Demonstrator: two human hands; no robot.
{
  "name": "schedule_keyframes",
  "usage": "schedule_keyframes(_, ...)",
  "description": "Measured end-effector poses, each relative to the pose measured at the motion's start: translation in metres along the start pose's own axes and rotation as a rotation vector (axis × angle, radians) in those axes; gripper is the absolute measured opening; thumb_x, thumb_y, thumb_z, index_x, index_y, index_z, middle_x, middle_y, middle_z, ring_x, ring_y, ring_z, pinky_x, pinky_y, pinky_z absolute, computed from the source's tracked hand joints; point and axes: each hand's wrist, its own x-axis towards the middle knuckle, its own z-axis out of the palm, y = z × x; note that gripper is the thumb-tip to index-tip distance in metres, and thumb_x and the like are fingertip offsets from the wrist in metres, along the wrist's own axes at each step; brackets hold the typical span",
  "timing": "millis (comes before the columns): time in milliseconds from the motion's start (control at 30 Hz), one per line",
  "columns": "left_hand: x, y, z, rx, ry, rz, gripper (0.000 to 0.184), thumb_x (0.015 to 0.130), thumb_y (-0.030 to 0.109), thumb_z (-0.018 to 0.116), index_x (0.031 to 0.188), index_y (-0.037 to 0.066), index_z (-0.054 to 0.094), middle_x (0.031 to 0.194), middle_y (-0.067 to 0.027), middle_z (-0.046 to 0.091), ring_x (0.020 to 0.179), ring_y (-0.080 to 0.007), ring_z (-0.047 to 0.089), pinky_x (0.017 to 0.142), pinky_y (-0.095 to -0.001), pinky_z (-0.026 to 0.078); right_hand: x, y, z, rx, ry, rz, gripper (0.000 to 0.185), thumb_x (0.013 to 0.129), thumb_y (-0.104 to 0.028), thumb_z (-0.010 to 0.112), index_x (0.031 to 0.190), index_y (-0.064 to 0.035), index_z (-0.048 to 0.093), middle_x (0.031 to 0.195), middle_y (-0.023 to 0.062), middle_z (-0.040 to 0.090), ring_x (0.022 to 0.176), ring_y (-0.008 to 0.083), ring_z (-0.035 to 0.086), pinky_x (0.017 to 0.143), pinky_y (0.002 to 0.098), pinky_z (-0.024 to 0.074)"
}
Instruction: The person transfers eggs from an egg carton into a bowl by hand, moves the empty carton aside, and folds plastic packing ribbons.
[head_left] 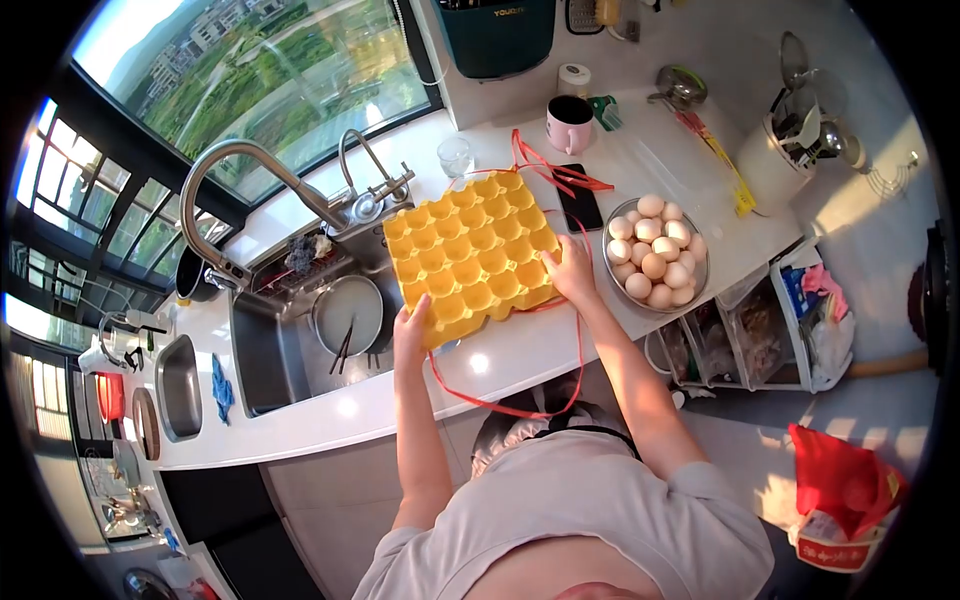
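A yellow egg tray [470, 250] with bare cups is held over the counter's edge beside the sink. My left hand [410, 330] grips its lower left corner, thumb on top. On the right edge, my right hand [568, 268] is closed the same way. Red ribbon [500, 409] loops beneath the tray and hangs past the counter front, with more of it lying behind the tray. To the right of my right hand stands a round metal bowl [706, 262] heaped with several eggs [654, 266]. A black phone [580, 205] lies between tray and bowl.
The sink [270, 370] at left holds a pot [348, 315] with chopsticks, under a tall curved faucet [215, 150]. A pink mug [569, 126] and a drinking glass [456, 157] stand behind. A utensil holder [770, 165] is at the right; below it, a drawer [745, 340] stands pulled out.
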Motion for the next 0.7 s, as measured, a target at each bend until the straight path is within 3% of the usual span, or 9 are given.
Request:
schedule_keyframes(100, -0.009, 0.008, -0.028, -0.057, 0.013, -0.048, 0.034, 0.096, 0.021, 0.062, 0.12, -0.002, 0.059, 0.111, -0.0104, 0.066, 0.098, -0.0208, 0.066, 0.082, -0.033, 0.054, -0.02, -0.01, -0.003, 0.212, -0.016, -0.007, 0.041, 0.087, -0.029, 0.067, 0.114, 0.001, 0.06, 0.108, 0.023, 0.062, 0.103, 0.0386, 0.06, 0.088, 0.0431, 0.0484)
schedule_keyframes(200, -0.026, 0.018, -0.053, -0.074, 0.036, -0.073, 0.033, 0.097, 0.02, 0.061, 0.122, -0.001, 0.057, 0.114, -0.0101, 0.065, 0.099, -0.0212, 0.065, 0.082, -0.034, 0.055, -0.042, -0.032, -0.014, 0.211, 0.025, -0.061, 0.041, 0.088, -0.029, 0.067, 0.116, 0.0008, 0.061, 0.107, 0.023, 0.063, 0.102, 0.0384, 0.06, 0.089, 0.042, 0.0485)
schedule_keyframes(333, -0.054, 0.034, -0.076, -0.018, 0.021, -0.071, 0.033, 0.097, 0.022, 0.06, 0.122, 0.0, 0.057, 0.113, -0.0094, 0.065, 0.1, -0.0209, 0.065, 0.083, -0.0343, 0.054, -0.066, -0.071, -0.027, 0.584, -0.237, 0.393, 0.049, 0.091, -0.03, 0.066, 0.126, 0.0026, 0.055, 0.107, 0.0164, 0.066, 0.102, 0.0245, 0.063, 0.087, 0.0358, 0.0489)
schedule_keyframes(367, -0.062, 0.037, -0.085, -0.005, 0.001, -0.081, 0.034, 0.098, 0.023, 0.059, 0.123, 0.0, 0.057, 0.114, -0.0092, 0.065, 0.101, -0.0207, 0.065, 0.085, -0.0343, 0.054, -0.076, -0.089, -0.042, 0.563, -0.294, 0.38, 0.05, 0.092, -0.026, 0.065, 0.129, 0.0047, 0.052, 0.111, 0.0158, 0.066, 0.104, 0.0201, 0.062, 0.088, 0.0328, 0.0478)
schedule_keyframes(467, -0.096, 0.05, -0.093, -0.01, -0.028, -0.074, 0.036, 0.096, 0.023, 0.062, 0.124, 0.001, 0.055, 0.116, -0.0109, 0.063, 0.103, -0.0224, 0.064, 0.085, -0.0366, 0.054, -0.103, -0.065, -0.017, 0.843, -0.31, 0.311, 0.045, 0.093, -0.021, 0.063, 0.128, 0.0054, 0.053, 0.114, 0.0176, 0.066, 0.102, 0.0213, 0.063, 0.09, 0.0324, 0.0469)
schedule_keyframes(533, -0.119, 0.05, -0.097, 0.029, -0.025, -0.012, 0.041, 0.097, 0.026, 0.06, 0.129, 0.001, 0.052, 0.12, -0.0118, 0.062, 0.106, -0.0234, 0.063, 0.086, -0.0376, 0.054, -0.122, -0.074, -0.029, 0.781, -0.306, 0.26, 0.036, 0.093, -0.012, 0.059, 0.124, 0.0058, 0.057, 0.112, 0.0151, 0.067, 0.1, 0.0185, 0.062, 0.09, 0.0323, 0.0468)
schedule_keyframes(700, -0.18, 0.042, -0.107, -0.307, -0.178, -0.056, 0.055, 0.1, 0.042, 0.05, 0.138, 0.002, 0.046, 0.132, -0.0154, 0.057, 0.116, -0.0289, 0.06, 0.093, -0.0421, 0.052, -0.184, -0.09, -0.082, 0.922, -0.333, 0.318, 0.03, 0.094, -0.006, 0.051, 0.12, 0.0064, 0.06, 0.108, 0.0102, 0.068, 0.096, 0.0132, 0.062, 0.084, 0.0299, 0.0493)
